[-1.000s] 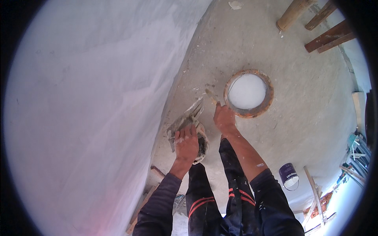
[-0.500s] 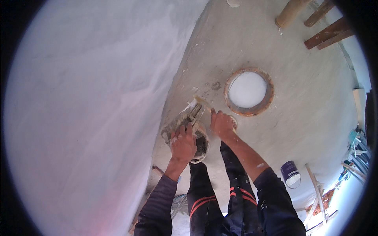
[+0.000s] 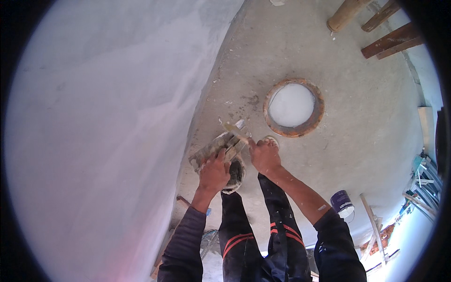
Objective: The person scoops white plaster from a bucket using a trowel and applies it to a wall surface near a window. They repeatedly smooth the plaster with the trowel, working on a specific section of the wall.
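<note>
My left hand (image 3: 214, 172) is wrapped round a plastering trowel (image 3: 203, 157), a broad, grey-smeared plate with a raised bar along its back. Its far end carries some white stuff. Just below the trowel stands a round bucket (image 3: 239, 181) with a crusted rim and a dark inside, partly hidden by my left hand. My right hand (image 3: 265, 157) grips a paintbrush (image 3: 237, 132), narrow and pale, its tip lying over the far end of the trowel. Whether the two tools touch is hard to tell.
A round tub (image 3: 321, 111) with a rusty-brown rim holds something white, ahead on the speckled floor (image 3: 357, 103). A smooth pale wall (image 3: 112, 127) fills the left. A dark paint pail (image 3: 342, 202) and planks (image 3: 373, 225) lie right; wooden posts (image 3: 347, 14) stand far right.
The brush tip has shifted left and slightly nearer, across the trowel's end. The trowel has turned a little flatter. The whole view has shifted slightly.
</note>
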Available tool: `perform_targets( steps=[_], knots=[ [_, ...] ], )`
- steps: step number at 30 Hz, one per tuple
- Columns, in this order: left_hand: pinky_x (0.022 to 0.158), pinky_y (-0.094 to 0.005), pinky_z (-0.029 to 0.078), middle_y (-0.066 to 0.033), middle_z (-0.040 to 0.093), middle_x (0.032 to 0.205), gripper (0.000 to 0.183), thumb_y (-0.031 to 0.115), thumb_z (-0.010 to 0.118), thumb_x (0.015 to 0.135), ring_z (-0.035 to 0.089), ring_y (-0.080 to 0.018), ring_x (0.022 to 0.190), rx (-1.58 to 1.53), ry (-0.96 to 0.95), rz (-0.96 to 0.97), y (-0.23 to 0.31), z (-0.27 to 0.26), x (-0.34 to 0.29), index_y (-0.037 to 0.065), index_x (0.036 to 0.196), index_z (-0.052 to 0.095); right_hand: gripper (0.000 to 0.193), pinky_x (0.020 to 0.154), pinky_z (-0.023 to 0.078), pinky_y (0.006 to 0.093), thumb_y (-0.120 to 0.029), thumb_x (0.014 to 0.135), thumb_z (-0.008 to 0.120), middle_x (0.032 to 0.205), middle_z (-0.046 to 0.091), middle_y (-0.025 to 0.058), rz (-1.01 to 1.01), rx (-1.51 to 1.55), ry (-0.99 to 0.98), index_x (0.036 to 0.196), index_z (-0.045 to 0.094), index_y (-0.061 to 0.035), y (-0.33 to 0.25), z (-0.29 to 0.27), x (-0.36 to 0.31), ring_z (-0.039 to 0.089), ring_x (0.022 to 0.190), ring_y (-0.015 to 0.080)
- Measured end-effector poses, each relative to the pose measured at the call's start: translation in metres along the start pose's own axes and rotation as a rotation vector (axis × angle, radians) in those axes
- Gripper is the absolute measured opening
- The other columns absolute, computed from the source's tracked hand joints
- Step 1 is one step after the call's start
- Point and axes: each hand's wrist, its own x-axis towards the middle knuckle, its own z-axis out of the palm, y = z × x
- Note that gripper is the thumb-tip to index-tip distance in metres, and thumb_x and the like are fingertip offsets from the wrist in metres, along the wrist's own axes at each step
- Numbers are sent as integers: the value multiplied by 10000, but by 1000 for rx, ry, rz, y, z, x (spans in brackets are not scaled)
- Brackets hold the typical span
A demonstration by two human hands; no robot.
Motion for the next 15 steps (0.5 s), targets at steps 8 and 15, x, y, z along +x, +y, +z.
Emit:
perform_targets(
  steps=[8, 15],
  knots=[
    [998, -490, 324, -211, 520, 1162, 473, 214, 556, 848, 509, -370, 1097, 26, 81, 111, -12, -1, -11, 65, 1280, 436, 437, 654, 539, 427, -136, 846, 463, 868, 612, 206, 62, 0, -127, 1265, 466, -13, 25, 23, 48, 657, 773, 349],
    [988, -488, 341, -197, 524, 1129, 469, 208, 560, 845, 512, -376, 1087, 60, 46, 42, -24, 13, -13, 78, 1279, 439, 314, 621, 504, 473, -165, 863, 515, 728, 623, 179, 21, 251, 12, 1133, 551, -10, -18, -17, 9, 633, 668, 350]
  ],
)
